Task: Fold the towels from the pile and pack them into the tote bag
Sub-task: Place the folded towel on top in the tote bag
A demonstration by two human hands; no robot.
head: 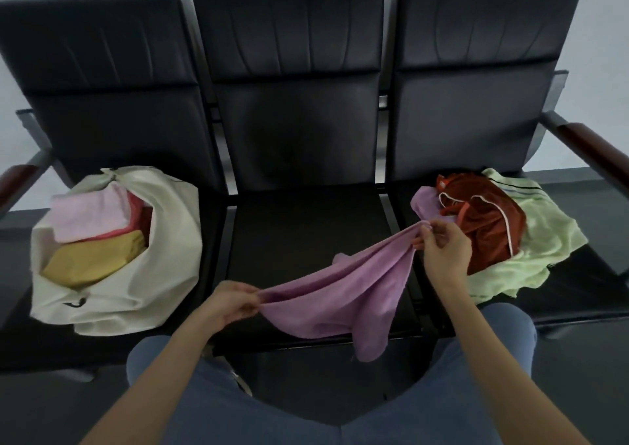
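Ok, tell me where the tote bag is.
In the head view, the tote bag sits on the left seat of the bench, holding folded towels, left of the left hand.

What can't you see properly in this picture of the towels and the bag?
- Head view: how many folded towels sit deep in the tote bag; its cloth wall and the top pink towel hide them.
- What lies under the rust-red towel in the pile; it covers part of the pale green towel.
- The lilac towel is bunched between the left hand and right hand, so its corners are hidden.
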